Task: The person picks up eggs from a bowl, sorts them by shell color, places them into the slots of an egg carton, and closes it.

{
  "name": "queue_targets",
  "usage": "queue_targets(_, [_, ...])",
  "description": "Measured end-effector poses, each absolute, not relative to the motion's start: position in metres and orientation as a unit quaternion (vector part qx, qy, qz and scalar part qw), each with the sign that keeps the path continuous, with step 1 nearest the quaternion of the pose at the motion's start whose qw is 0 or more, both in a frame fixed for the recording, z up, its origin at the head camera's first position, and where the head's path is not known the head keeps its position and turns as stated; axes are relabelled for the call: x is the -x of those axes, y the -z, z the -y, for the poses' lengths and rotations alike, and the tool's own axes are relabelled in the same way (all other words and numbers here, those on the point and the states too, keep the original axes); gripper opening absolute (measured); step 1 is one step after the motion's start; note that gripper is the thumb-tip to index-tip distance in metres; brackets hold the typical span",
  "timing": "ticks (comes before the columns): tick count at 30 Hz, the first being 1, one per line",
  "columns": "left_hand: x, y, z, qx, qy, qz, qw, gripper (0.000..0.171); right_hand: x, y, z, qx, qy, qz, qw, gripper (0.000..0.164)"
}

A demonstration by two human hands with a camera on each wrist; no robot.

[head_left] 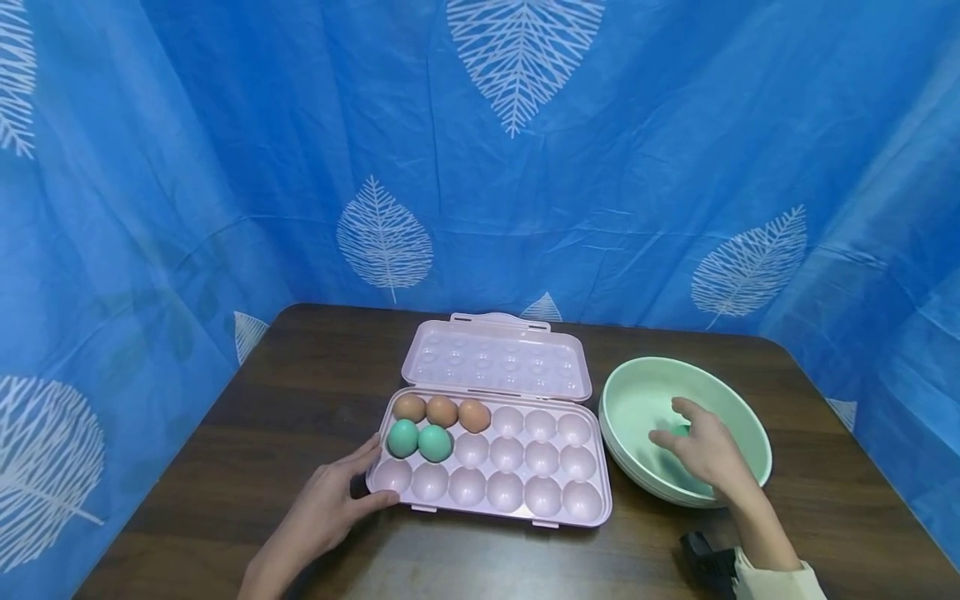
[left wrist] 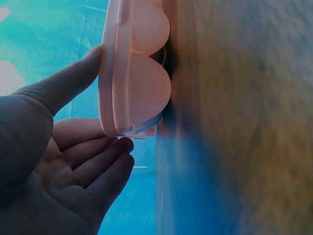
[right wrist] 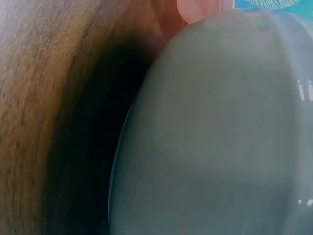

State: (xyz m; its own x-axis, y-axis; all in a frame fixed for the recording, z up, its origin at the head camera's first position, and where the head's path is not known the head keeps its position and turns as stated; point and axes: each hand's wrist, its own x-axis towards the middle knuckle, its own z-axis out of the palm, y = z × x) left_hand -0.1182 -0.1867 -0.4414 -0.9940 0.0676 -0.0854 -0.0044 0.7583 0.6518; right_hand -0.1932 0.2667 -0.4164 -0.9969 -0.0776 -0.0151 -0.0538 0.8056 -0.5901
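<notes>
A pale pink egg box (head_left: pixel 506 489) lies on the table with its lid (head_left: pixel 498 360) folded back. Three brown eggs (head_left: pixel 442 411) sit at the left of its back row, and two green eggs (head_left: pixel 435 443) in the middle row. My left hand (head_left: pixel 330 504) touches the box's near left corner, the thumb on the front edge and the fingers, fairly straight, along the left side. My right hand (head_left: pixel 705 446) reaches into a light green bowl (head_left: pixel 637 400), thumb and forefinger apart. Something green (head_left: pixel 681 430) shows behind its fingers, partly hidden. The right wrist view shows mostly the bowl's outer wall (right wrist: pixel 210 122).
The dark wooden table (head_left: pixel 315 383) backs onto a blue curtain (head_left: pixel 480 208) with white leaf prints, which also hangs at both sides. The bowl's left rim stands close to the box's right end. A black strap or device (head_left: pixel 708 558) is by the right wrist.
</notes>
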Motion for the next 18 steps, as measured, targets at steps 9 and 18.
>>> queue_targets(9, [0.118,0.442,0.186,-0.023,-0.343,-0.938,0.049,0.078,0.191,0.415,-0.271,0.039,0.279,-0.959,0.028,0.067])
queue_targets(18, [0.118,0.443,0.187,-0.012,-0.347,-0.936,0.053,0.079,0.190,0.411,-0.278,0.048,0.229,-0.972,0.016,0.053])
